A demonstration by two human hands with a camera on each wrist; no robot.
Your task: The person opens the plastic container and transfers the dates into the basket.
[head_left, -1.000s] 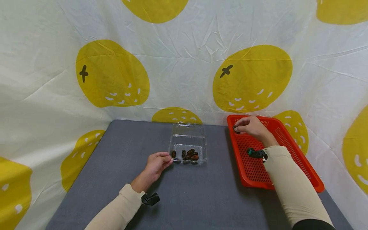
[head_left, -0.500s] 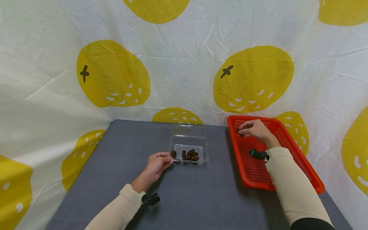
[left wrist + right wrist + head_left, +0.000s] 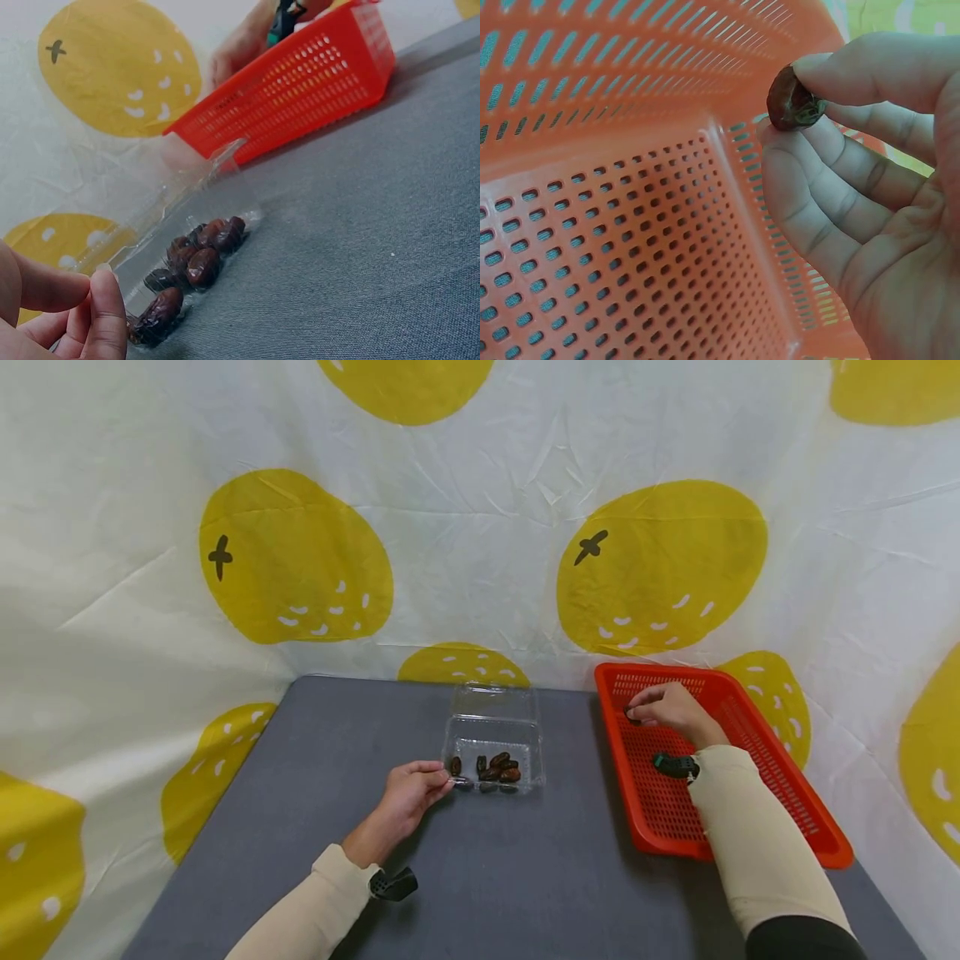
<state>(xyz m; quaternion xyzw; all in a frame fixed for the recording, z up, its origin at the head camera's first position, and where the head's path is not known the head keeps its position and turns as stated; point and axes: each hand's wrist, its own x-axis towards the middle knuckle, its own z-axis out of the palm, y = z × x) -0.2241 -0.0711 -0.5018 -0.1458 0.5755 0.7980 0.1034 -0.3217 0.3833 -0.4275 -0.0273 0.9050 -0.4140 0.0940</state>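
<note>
A clear plastic clamshell box (image 3: 531,752) stands with its lid raised on the grey table, several brown dates (image 3: 499,768) lying inside. My left hand (image 3: 408,795) pinches the box's near left corner between thumb and fingers; the left wrist view shows the dates (image 3: 202,266) through its wall. Over the far left part of the red basket (image 3: 637,835), my right hand (image 3: 671,708) holds one dark date (image 3: 795,99) between thumb and fingertips. In the right wrist view this date is glossy and wrinkled, and the basket's slotted floor (image 3: 630,247) shows below it.
The grey table (image 3: 510,885) backs onto a white curtain (image 3: 465,560) printed with yellow fruit. The red basket's raised rim runs around the right hand and forearm. A gap of bare tabletop lies between box and basket.
My right hand, with the date, has moved slightly right and nearer over the basket. The left hand keeps its pinch on the box corner. The view has shifted a little.
</note>
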